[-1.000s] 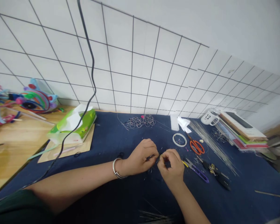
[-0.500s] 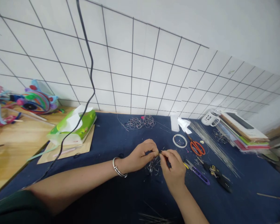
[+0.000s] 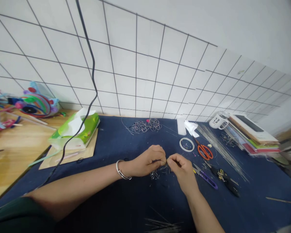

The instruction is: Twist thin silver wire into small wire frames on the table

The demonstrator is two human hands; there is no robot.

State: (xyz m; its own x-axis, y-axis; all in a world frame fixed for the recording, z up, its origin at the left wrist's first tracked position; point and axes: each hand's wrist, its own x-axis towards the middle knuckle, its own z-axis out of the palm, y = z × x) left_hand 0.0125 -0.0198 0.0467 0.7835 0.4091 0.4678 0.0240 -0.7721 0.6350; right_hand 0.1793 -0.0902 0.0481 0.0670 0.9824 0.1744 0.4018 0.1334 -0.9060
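My left hand [image 3: 151, 160], with a silver bangle [image 3: 121, 171] on its wrist, is closed in a pinch over the dark blue cloth. What looks like a thin wire piece shows at its fingertips, mostly hidden by the fingers. Close by on the right, my right hand [image 3: 183, 170] also pinches with thumb and forefinger, almost touching the left; whatever lies between them is too small to make out. Beneath both hands is a loose tangle of silver wire [image 3: 155, 175], partly covered. Purple-handled snips [image 3: 208, 180] lie just right of my right hand.
Orange-handled scissors [image 3: 205, 152], a white ring with beads [image 3: 187, 144], black pliers [image 3: 226, 181] and long straight wires [image 3: 224, 150] lie to the right. Coiled wire [image 3: 140, 127] sits at the back. A tissue pack [image 3: 87, 129] and black cable [image 3: 93, 68] are left; a mug [image 3: 215, 121] stands back right.
My right hand has moved slightly right, opening a small gap between the two hands' fingertips. The left hand stays about where it was, its fingers curled more over the wire.
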